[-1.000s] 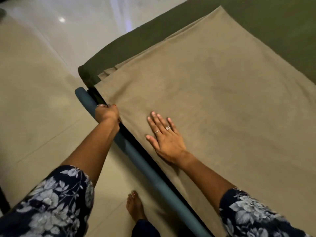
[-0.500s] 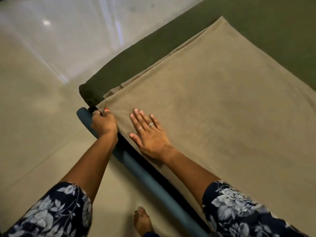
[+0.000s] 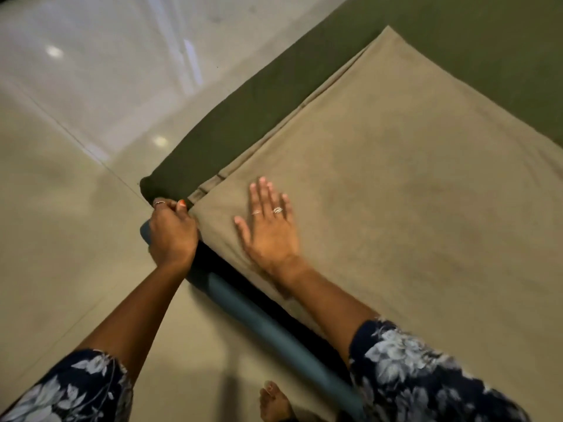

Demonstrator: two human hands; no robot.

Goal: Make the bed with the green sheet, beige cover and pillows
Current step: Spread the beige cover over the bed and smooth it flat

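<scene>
The beige cover (image 3: 396, 184) lies spread over the bed, its folded layers showing along the far left edge. The green sheet (image 3: 243, 114) shows beyond it along the bed's side and at the top right. My left hand (image 3: 172, 233) grips the cover's near corner at the bed's corner, fingers curled. My right hand (image 3: 269, 226) lies flat on the cover with fingers straight, just right of that corner. No pillows are in view.
A blue bed-frame rail (image 3: 262, 327) runs along the near edge with a dark gap above it. Glossy beige floor tiles (image 3: 61, 208) spread out to the left. My bare foot (image 3: 274, 403) stands by the rail at the bottom.
Both hands have slid along the bed's edge toward its corner. My left hand now holds the cover at the corner, and my right hand has moved with it over the cover.
</scene>
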